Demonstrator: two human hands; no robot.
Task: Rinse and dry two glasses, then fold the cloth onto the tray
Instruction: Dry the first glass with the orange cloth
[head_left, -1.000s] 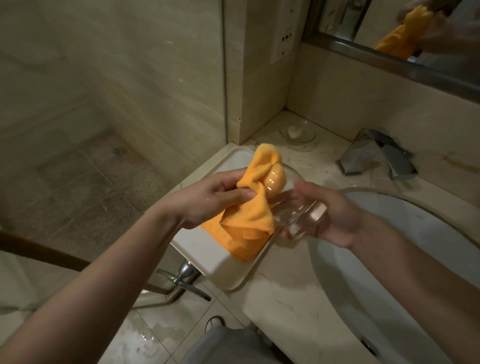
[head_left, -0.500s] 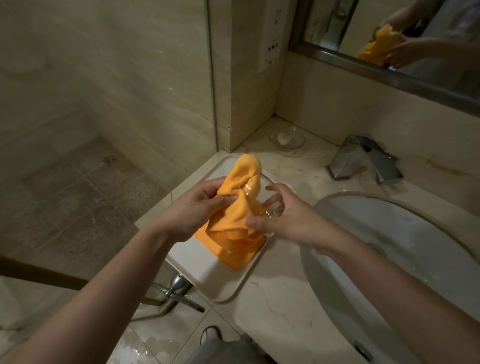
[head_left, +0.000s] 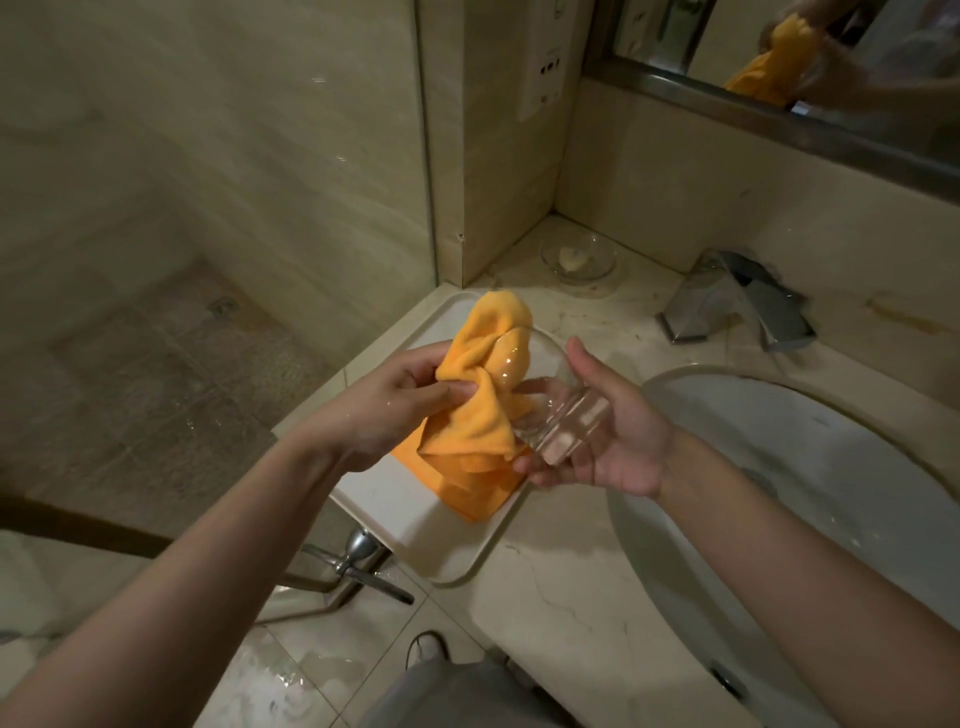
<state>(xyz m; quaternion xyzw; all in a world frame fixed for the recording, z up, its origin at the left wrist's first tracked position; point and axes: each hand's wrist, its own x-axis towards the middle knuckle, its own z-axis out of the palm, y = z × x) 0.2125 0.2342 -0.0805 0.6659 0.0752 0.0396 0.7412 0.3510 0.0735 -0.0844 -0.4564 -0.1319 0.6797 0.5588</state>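
My left hand (head_left: 387, 410) pinches a bunched orange cloth (head_left: 475, 415), part of it stuffed into the mouth of a clear glass (head_left: 558, 410). My right hand (head_left: 605, 426) cradles the glass on its side, palm up, fingers curled under its base. Both are held above a white tray (head_left: 410, 514) at the left end of the marble counter. The cloth's lower end hangs down to the tray. I see no second glass in this view.
A white sink basin (head_left: 810, 499) lies to the right, with a chrome faucet (head_left: 737, 304) behind it. A glass soap dish (head_left: 579, 258) sits in the back corner. A mirror (head_left: 831, 57) hangs above. The shower's glass wall (head_left: 208, 260) stands at left.
My right hand has turned palm up, rotating the glass so its base faces right. The cloth stays pushed into the glass by my left hand.
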